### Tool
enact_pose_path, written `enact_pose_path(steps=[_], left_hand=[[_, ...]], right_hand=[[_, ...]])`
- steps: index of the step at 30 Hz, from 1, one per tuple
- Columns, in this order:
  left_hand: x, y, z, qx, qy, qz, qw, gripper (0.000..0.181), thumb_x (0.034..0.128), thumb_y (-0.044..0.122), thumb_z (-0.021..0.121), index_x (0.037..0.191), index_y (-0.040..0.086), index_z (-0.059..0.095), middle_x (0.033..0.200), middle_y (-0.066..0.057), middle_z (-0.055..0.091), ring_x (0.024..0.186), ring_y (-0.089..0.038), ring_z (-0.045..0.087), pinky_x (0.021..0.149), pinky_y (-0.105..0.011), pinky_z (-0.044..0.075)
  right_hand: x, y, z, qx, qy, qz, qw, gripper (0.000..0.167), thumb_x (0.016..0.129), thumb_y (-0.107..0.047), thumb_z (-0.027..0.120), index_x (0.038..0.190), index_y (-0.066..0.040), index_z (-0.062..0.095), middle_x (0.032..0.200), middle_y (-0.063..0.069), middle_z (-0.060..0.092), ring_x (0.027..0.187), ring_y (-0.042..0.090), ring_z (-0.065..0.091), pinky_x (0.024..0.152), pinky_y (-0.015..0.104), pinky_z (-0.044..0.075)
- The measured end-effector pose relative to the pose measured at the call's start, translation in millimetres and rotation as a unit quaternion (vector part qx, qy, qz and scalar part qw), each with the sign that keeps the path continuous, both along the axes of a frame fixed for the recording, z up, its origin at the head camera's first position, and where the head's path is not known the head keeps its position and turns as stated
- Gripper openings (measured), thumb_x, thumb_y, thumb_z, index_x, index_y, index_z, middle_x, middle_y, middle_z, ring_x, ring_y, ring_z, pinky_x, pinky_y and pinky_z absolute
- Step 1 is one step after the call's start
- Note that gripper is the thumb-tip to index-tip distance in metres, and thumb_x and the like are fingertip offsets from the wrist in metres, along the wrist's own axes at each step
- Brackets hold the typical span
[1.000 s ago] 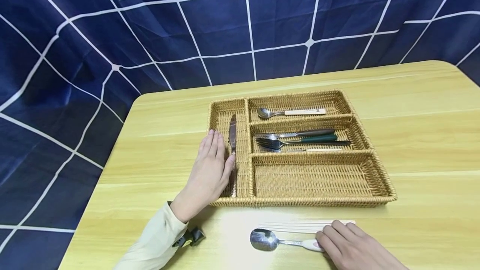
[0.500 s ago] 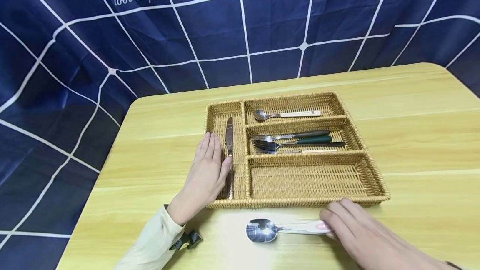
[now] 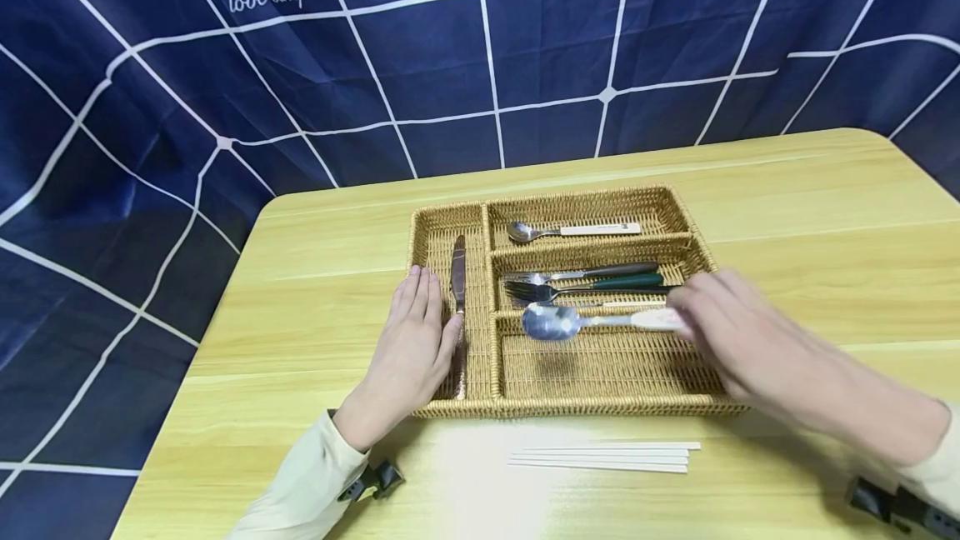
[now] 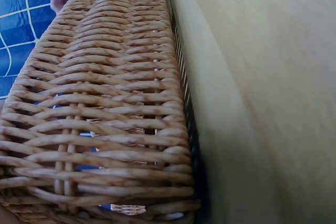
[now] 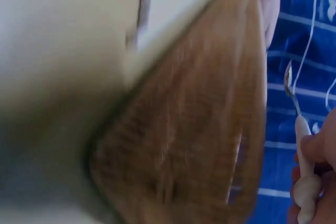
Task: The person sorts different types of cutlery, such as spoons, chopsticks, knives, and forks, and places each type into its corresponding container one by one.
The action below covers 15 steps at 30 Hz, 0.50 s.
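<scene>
My right hand (image 3: 738, 336) pinches a large spoon (image 3: 552, 323) by its white handle (image 5: 303, 140), holding it level above the front compartment of the wicker cutlery tray (image 3: 600, 404). The spoon's steel bowl points left, and its shadow falls on the wicker beneath. My left hand (image 3: 408, 338) lies on the tray's left rim with its fingers extended. Beside its thumb, a table knife (image 3: 458, 273) lies lengthwise in the left compartment, its handle partly covered. In the left wrist view, the woven outer wall (image 4: 115, 93) fills the left half.
Several forks (image 3: 630, 282) lie in the middle compartment. A smaller spoon (image 3: 600, 229) with a pale handle is in the back one. White chopsticks (image 3: 600, 465) lie on the wooden table (image 3: 315, 265) in front of the tray. A blue checked cloth (image 3: 420, 48) hangs behind.
My right hand has lifted the large spoon off the table and carried it up and forward over the tray, uncovering the chopsticks. My left hand stays at the tray's left rim.
</scene>
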<state>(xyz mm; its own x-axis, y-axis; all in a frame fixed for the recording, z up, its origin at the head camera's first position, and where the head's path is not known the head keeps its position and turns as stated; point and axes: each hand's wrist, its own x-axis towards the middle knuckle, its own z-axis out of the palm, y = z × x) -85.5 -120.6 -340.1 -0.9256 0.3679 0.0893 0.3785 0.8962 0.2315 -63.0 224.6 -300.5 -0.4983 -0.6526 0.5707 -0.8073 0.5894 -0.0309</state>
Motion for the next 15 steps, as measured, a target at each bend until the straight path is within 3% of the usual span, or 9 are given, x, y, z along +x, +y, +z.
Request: enact_pose_path(steps=[6,11,15], left_hand=[[-0.1,-0.4,-0.2,-0.002,-0.001,0.002,1.0,0.061,0.1052,0.031,0.033,0.145,-0.015,0.024,0.151,-0.031,0.021,0.145,-0.037,0.009,0.119,-0.043,0.006],[0.0,-0.4,-0.7,-0.002,0.002,0.003,1.0,0.061,0.1051,0.031,0.034,0.145,-0.014,0.024,0.151,-0.031,0.022,0.145,-0.037,0.01,0.119,-0.044,0.007],[-0.3,0.3,-0.7,0.002,0.003,0.001,1.0,0.06,0.1049,0.03,0.036,0.144,-0.015,0.025,0.151,-0.031,0.022,0.145,-0.037,0.01,0.119,-0.044,0.008]], right_hand=[[-35.3,17.6,7.0,0.02,0.02,-0.019,0.9994,0.05,0.106,-0.029,0.022,0.095,0.007,0.054,0.084,0.011,0.053,0.075,0.026,0.043,0.064,0.036,0.034],[-59.4,29.2,10.2,0.048,-0.021,-0.059,0.9969,0.05,0.106,-0.036,0.022,0.098,0.003,0.053,0.085,0.009,0.051,0.078,0.029,0.042,0.062,0.042,0.031],[-77.9,33.7,8.8,0.061,-0.042,-0.055,0.9957,0.035,0.105,-0.027,0.033,0.098,0.002,0.052,0.085,0.008,0.049,0.079,0.029,0.04,0.064,0.042,0.03]])
